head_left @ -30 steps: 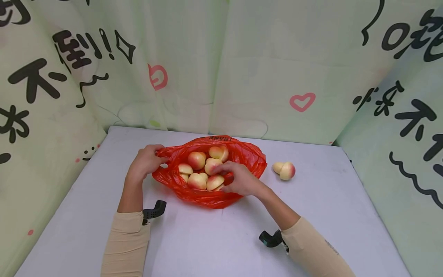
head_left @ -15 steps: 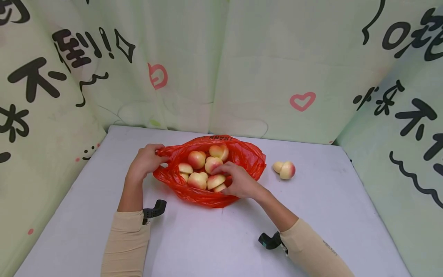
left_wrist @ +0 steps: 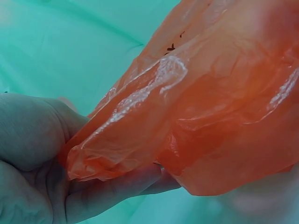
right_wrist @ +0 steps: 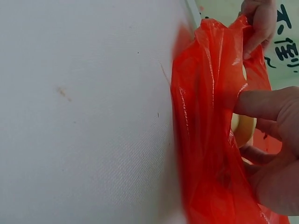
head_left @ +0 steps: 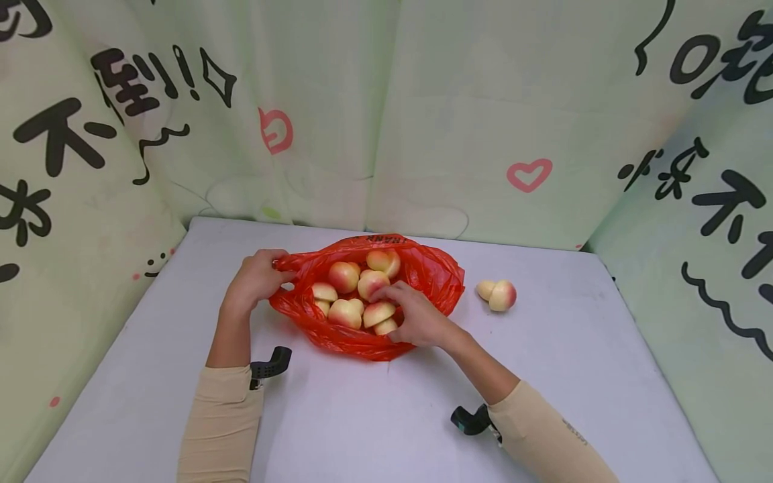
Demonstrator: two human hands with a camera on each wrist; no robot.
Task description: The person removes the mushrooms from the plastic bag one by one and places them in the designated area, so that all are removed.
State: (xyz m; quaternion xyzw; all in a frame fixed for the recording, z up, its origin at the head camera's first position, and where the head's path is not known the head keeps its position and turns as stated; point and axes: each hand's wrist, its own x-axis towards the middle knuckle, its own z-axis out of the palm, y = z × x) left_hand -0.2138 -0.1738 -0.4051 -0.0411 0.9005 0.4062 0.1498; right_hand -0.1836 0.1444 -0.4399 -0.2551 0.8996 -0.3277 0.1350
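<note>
A red plastic bag [head_left: 347, 340] lies on the table with its mouth spread. Inside are several mushroom-shaped pieces [head_left: 344, 277], cream with pink blush. My left hand [head_left: 255, 278] pinches the bag's left edge; in the left wrist view the plastic runs between thumb and fingers. Reaching into the right side of the mouth, my right hand [head_left: 418, 316] has its fingertips by a mushroom piece [head_left: 372, 284] and its thumb low at the front rim. In the right wrist view thumb and fingers stand apart, and the palm holds nothing visible. Some fingertips are hidden.
Right of the bag, another mushroom piece [head_left: 500, 296] lies on the white table [head_left: 362, 429]. A printed pale green curtain [head_left: 447, 134] hangs behind and along both sides. Black camera mounts [head_left: 273, 363] stick out from both forearms.
My right hand has shifted slightly toward the front of the bag mouth, uncovering more of the piece by the thumb. The left hand keeps its hold on the bag edge.
</note>
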